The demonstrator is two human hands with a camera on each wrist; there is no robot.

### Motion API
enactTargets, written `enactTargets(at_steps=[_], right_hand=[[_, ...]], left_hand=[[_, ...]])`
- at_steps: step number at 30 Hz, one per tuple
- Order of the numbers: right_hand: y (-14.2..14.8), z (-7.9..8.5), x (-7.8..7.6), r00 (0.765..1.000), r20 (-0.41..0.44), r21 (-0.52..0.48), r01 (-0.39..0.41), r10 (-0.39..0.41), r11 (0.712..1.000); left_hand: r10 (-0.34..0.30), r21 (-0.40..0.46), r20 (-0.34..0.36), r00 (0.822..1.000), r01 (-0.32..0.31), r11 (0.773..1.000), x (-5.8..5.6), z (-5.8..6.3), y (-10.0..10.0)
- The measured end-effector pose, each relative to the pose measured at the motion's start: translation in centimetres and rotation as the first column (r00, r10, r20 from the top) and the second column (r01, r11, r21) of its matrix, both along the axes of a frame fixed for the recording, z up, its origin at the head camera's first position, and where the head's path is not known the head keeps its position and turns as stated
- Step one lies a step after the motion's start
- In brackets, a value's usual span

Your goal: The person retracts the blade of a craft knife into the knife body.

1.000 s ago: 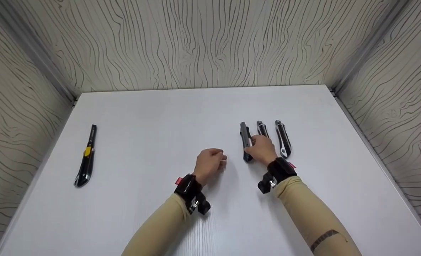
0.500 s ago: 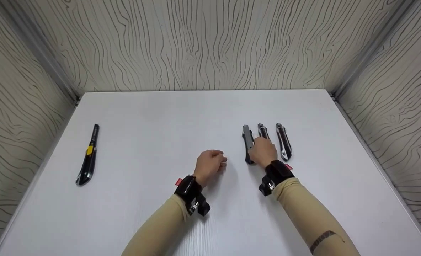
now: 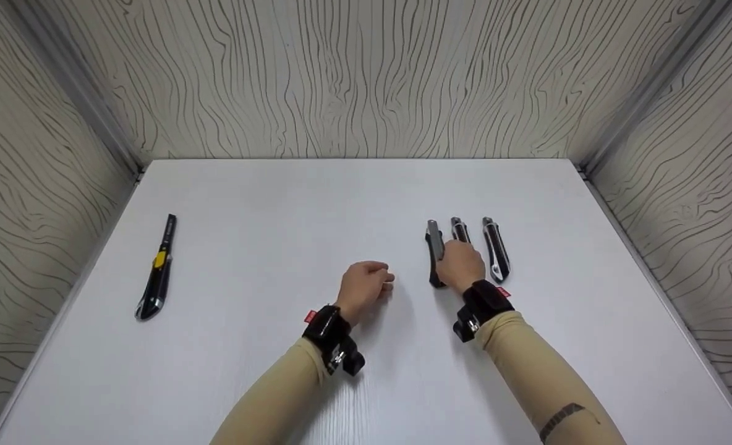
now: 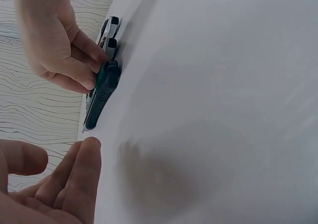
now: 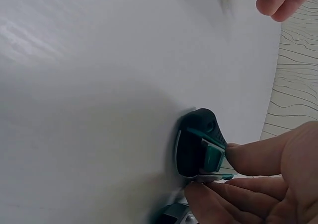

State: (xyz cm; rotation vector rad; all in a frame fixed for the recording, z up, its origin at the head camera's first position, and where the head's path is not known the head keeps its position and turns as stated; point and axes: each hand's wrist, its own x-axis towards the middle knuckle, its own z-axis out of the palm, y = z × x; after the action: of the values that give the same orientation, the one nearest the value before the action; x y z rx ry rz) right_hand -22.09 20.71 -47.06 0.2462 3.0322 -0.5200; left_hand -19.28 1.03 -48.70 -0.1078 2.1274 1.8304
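My right hand (image 3: 460,266) pinches a dark green-and-black utility knife with a grey blade channel (image 3: 435,240). In the right wrist view the thumb is on one side of that knife (image 5: 196,142) and the fingers are on the other. It lies leftmost of three knives in a row. The middle utility knife (image 3: 460,230) is partly hidden behind the hand. A black-and-silver utility knife (image 3: 496,250) lies at the right end. My left hand (image 3: 364,287) hovers over the white table, its fingers loosely bent with nothing between them.
Far to the left on the white table (image 3: 292,210) lies a black utility knife with a yellow slider (image 3: 157,267). Wood-grain panels (image 3: 353,80) stand behind the table and on both sides.
My right thumb and fingers have drawn in on the green-and-black utility knife, which has shifted slightly right toward the middle one. The left hand stays put. The head view has tilted slightly.
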Motion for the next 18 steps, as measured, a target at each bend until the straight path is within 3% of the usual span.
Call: enactTargets(at_steps=[4,10,14,18], right_hand=[[0.2,0.3,-0.1,1.0,-0.009,-0.01,-0.005,0.005,1.0],[0.3,1.0,-0.2,0.998,-0.058,-0.045,-0.022,0.019,0.999],[-0.1,1.3,-0.1,0.996,-0.086,-0.088,-0.033,0.025,0.996],[-1.0,1.3,0.0,0.993,-0.107,-0.104,-0.062,0.051,0.993]], left_hand=[[-0.003,-0.002,0.01,1.0,0.003,1.0,-0.2,0.2,-0.3],[0.005,-0.058,-0.031,1.0,-0.006,0.998,-0.8,0.7,-1.4],[-0.006,-0.182,-0.092,0.996,-0.011,0.983,-1.3,1.0,-2.8],[-0.024,-0.319,-0.146,0.989,-0.024,0.948,-1.7,1.3,-4.4]])
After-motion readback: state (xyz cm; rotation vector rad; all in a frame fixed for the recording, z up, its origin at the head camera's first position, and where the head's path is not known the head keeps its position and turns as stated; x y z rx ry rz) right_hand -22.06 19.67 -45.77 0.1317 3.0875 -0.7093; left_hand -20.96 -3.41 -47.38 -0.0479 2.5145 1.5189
